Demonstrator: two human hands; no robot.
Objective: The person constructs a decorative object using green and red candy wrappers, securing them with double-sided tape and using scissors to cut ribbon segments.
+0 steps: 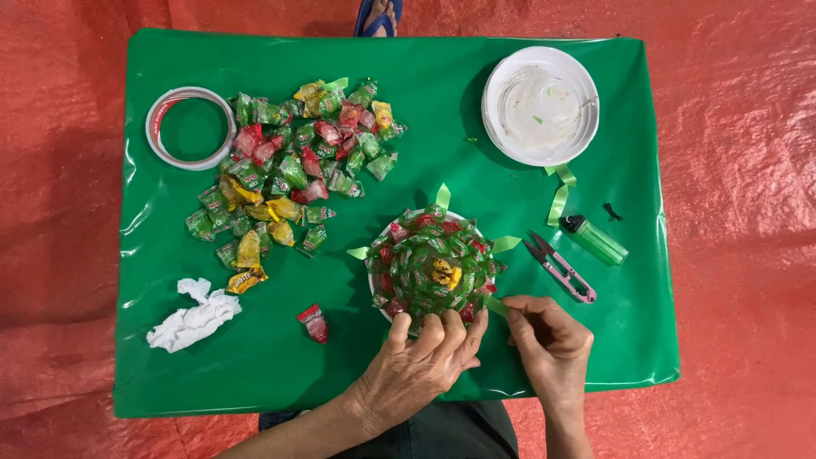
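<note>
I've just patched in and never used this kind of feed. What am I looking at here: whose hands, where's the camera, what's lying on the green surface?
There is one picture, from a camera on a person's head, looking straight down. No machine: two bare hands. The left hand rests on a round mound of wrapped candies; the right hand pinches a green ribbon strip at its edge. On the green table cover lie a loose candy pile, a tape roll, crumpled white tissue, a white bowl, a green lighter and pink snips.

Candy mound [435,268] sits mid-surface [510,374]; loose candies [289,170] and tape roll [190,127] lie left, snips [561,269] and lighter [595,240] right.
</note>
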